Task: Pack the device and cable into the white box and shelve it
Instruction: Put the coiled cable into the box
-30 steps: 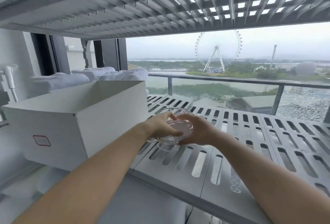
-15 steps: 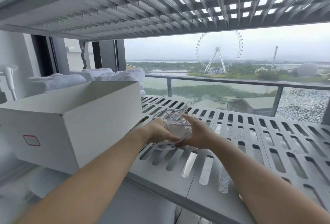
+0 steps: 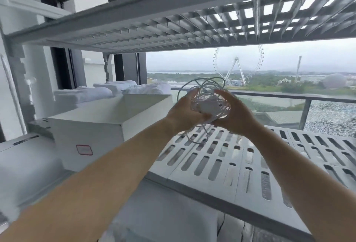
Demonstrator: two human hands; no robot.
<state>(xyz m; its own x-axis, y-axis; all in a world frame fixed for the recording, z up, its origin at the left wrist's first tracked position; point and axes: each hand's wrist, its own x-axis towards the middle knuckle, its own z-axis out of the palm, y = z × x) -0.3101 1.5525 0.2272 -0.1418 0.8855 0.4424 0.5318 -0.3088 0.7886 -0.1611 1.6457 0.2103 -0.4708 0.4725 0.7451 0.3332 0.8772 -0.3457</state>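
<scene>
Your left grip [image 3: 185, 110] and right grip [image 3: 234, 114] both curl round the device [image 3: 209, 107], its cable [image 3: 204, 87] looping loosely about it, in the air just right of the open box [image 3: 100, 124], level with its rim. The box stands on the slatted shelf [image 3: 250, 157], with towels [image 3: 82, 95] behind, a top shelf [image 3: 154, 27] overhead and a window [image 3: 289, 58] beyond. A second ago the bundle was low over the shelf; you have lifted it.

Two long bare forearms — left forearm [image 3: 115, 166], right forearm [image 3: 290, 162] — skin uncovered right up to frame edge, smooth, tapering to narrow wrists. Bare left hand [image 3: 184, 111], bare right hand [image 3: 234, 115]: slim fingers [image 3: 221, 94], knuckle detail soft from motion blur, nails too blurred to tell.
</scene>
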